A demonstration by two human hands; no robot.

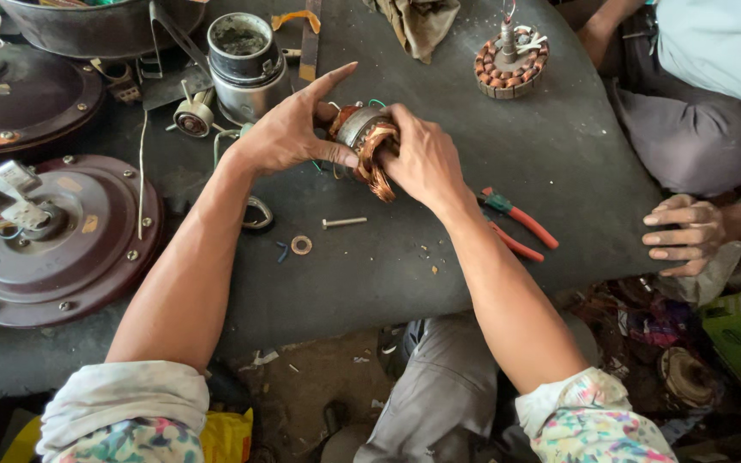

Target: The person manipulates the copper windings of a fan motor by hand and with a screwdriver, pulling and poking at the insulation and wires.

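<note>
Both forearms reached over the bench [473,257], where the left hand [289,133] and right hand [422,159] gripped the copper-wound stator [369,137]; steady two-sided support would best protect the windings.

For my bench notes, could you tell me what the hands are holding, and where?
Both hold a small motor stator: the left hand grips its metal core, the right hand its copper winding.

A bolt [344,222] and washer [301,245] lie on the table [559,163] below the hands-held motor winding [369,137], pliers [516,225] seemingly just right.
</note>
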